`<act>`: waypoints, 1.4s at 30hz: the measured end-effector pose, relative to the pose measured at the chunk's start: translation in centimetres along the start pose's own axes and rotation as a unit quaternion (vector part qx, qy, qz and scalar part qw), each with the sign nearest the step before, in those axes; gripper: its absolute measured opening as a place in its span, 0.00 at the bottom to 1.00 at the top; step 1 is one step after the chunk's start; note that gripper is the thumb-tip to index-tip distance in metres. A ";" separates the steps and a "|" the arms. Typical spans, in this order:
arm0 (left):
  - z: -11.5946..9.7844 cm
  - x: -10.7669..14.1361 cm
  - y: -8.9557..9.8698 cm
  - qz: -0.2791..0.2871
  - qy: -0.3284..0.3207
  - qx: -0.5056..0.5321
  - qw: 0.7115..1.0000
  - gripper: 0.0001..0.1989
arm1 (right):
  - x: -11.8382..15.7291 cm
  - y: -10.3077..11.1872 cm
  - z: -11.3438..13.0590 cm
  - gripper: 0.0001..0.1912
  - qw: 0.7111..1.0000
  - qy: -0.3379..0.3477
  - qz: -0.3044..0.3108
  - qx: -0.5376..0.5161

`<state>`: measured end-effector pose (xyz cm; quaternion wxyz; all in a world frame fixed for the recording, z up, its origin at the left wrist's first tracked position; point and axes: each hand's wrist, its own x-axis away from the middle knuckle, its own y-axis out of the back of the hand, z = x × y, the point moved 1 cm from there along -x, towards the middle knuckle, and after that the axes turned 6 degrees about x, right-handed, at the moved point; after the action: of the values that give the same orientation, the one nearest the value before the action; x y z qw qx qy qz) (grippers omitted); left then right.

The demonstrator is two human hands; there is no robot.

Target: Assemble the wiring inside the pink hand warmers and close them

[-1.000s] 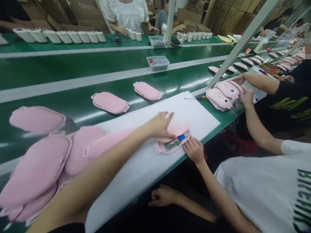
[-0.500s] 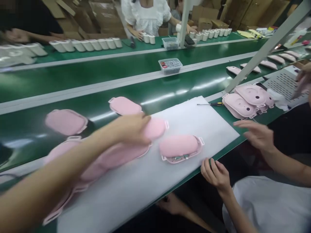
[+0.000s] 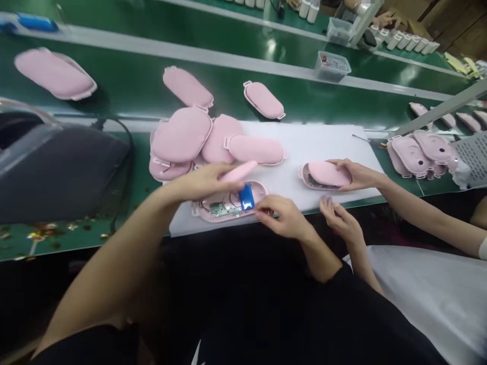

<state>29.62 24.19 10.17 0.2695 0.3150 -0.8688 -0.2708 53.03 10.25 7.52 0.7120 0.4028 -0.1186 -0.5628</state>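
An open pink shell (image 3: 259, 192), with a blue block (image 3: 246, 197) and a green circuit board (image 3: 223, 210) seen inside, is placed on a white sheet (image 3: 323, 139) between the hands. A pink cover (image 3: 239, 171) is grasped by the left hand (image 3: 207, 181) and held tilted above the shell's far side. The right hand (image 3: 283, 215) is placed by the shell's right end, fingers bent; whether anything is pinched there cannot be told. Beyond the left hand, pink cases (image 3: 182, 134) are heaped; left of it, a dark grey object (image 3: 64, 172) is seen. Right of the right hand, another pink case (image 3: 329, 174) is gripped by a co-worker's hand (image 3: 357, 175).
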 end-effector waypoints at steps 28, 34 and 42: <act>-0.2 0.8 2.2 -0.013 -0.101 0.424 0.900 0.27 | -8.4 -1.9 4.2 0.11 0.979 -0.071 0.139 0.132; -0.4 0.3 1.8 -0.043 -0.193 0.350 0.916 0.18 | -9.9 -5.5 4.2 0.15 0.982 -0.107 0.126 0.095; -0.7 0.4 1.8 -0.055 -0.209 0.337 0.916 0.19 | -9.2 -3.0 4.7 0.12 0.988 -0.119 0.062 0.076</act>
<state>29.11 24.91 11.91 -0.0555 0.3706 -0.9264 -0.0362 44.90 16.30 11.02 0.6940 0.3775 -0.2696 -0.5506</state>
